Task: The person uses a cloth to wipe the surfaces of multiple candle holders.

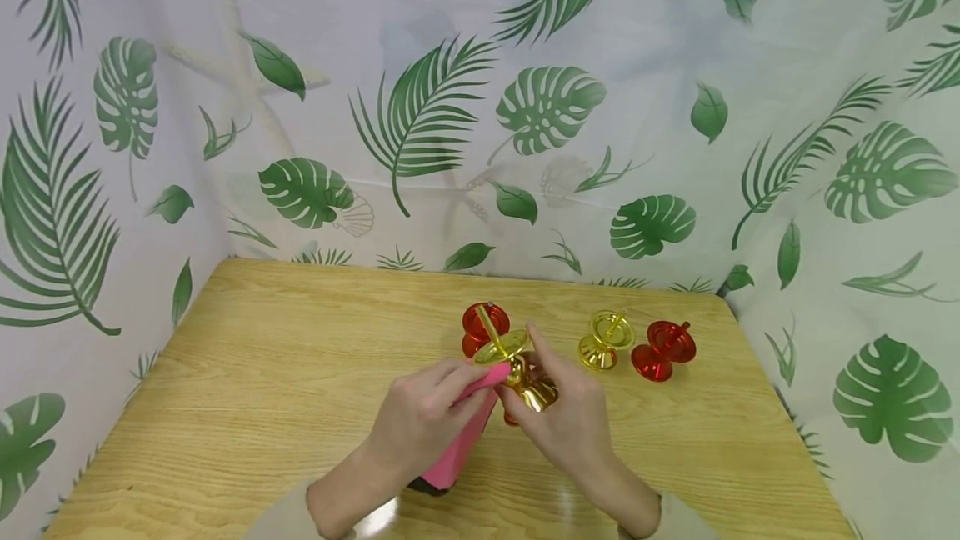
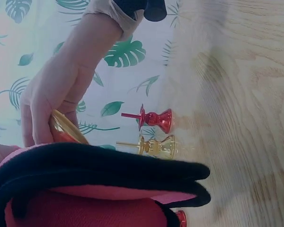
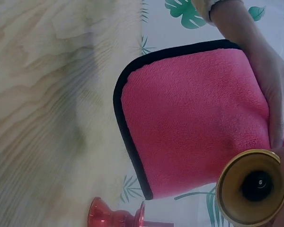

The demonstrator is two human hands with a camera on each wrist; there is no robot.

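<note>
My right hand [image 1: 573,411] grips a shiny gold candle holder [image 1: 538,394] by its flared base, tilted, its spike pointing up and left. In the right wrist view the hollow underside of that base [image 3: 231,191] faces the camera. A pink cloth [image 1: 459,444] with black edging is pinched between the thumb and fingers of my left hand [image 1: 416,415]. One fold of the cloth touches the holder just under its upper dish; the rest hangs down above the table. Seen from the right wrist, the cloth [image 3: 194,104] spreads out flat below the left hand.
Behind the hands stands a red candle holder [image 1: 474,323], partly covered by the gold one. To the right are another gold holder [image 1: 597,352] and a red one [image 1: 652,363]. A red edge [image 1: 511,419] shows beneath the held holder. Leaf-printed sheets surround the wooden table [image 1: 300,340].
</note>
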